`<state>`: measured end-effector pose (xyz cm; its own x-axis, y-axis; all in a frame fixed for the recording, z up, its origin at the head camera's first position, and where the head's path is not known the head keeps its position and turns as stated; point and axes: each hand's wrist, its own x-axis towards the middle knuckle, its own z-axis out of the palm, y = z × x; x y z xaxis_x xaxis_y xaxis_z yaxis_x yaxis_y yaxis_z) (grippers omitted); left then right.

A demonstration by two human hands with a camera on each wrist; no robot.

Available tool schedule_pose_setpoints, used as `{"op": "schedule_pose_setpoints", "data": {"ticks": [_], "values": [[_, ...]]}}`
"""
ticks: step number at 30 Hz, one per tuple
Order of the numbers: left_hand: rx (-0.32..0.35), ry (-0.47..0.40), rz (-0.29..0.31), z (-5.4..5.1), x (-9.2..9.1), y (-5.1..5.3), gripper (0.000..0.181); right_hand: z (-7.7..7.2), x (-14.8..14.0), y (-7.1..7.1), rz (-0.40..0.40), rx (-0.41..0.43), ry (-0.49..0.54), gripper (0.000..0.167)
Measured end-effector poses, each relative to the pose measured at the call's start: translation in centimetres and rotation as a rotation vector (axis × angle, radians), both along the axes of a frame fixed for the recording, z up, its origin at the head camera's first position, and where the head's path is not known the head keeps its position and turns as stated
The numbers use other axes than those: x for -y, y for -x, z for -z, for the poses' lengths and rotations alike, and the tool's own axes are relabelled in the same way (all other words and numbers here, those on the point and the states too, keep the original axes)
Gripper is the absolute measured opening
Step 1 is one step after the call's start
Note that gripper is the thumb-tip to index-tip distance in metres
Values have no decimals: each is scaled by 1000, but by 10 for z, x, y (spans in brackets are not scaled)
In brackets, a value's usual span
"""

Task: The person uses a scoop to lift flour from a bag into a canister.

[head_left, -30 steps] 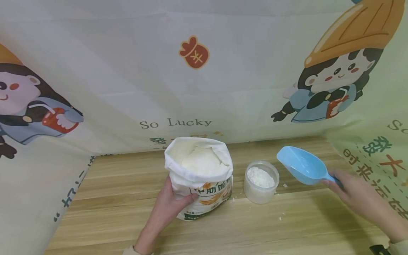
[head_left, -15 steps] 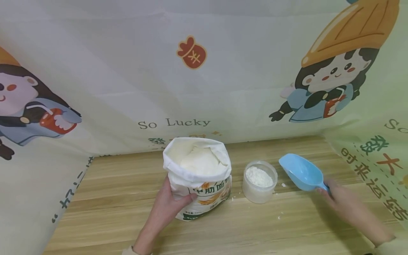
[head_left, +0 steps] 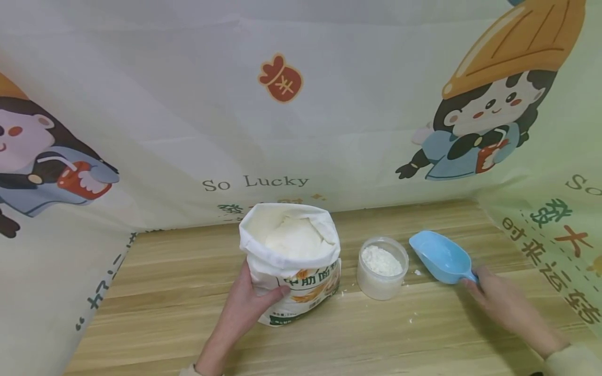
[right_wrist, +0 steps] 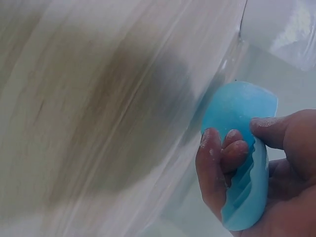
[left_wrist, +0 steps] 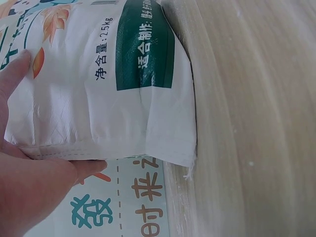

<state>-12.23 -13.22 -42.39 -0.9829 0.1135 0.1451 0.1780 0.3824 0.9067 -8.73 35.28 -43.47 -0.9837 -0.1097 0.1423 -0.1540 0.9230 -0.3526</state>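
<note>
An opened white flour bag point(head_left: 310, 292) stands upright on the table, its rim folded outward and white flour point(head_left: 296, 237) showing inside. My left hand point(head_left: 246, 303) grips its left side, thumb across the printed front; in the left wrist view other fingers pass along the bag's side point(left_wrist: 64, 108). To the right of the bag is a clear round tub point(head_left: 381, 287) with flour heaped in it. My right hand point(head_left: 498, 297) holds a light blue scoop point(head_left: 442, 256) by its handle, right of the tub. The scoop's bowl looks bare, and in the right wrist view flour dusts the fingertips point(right_wrist: 264, 122).
Small white crumbs of flour point(head_left: 417, 272) are scattered on the wooden table point(head_left: 188, 292) around the tub. A printed cloth point(head_left: 188, 104) rises behind the table and along both sides.
My right hand has lowered the scoop toward the table and drawn it slightly left. The left hand keeps its grip on the flour bag, and the view has shifted a little.
</note>
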Motion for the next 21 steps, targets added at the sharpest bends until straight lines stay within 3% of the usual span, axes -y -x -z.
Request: {"op": "schedule_pose_setpoints", "data": {"ticks": [12,21], "values": [[-1,3,-2,0,0,1,89,2,8,-3,46,50,20,20],[7,2,5,-1,1,0,90,4,10,-6,58,33,-35,26]]}}
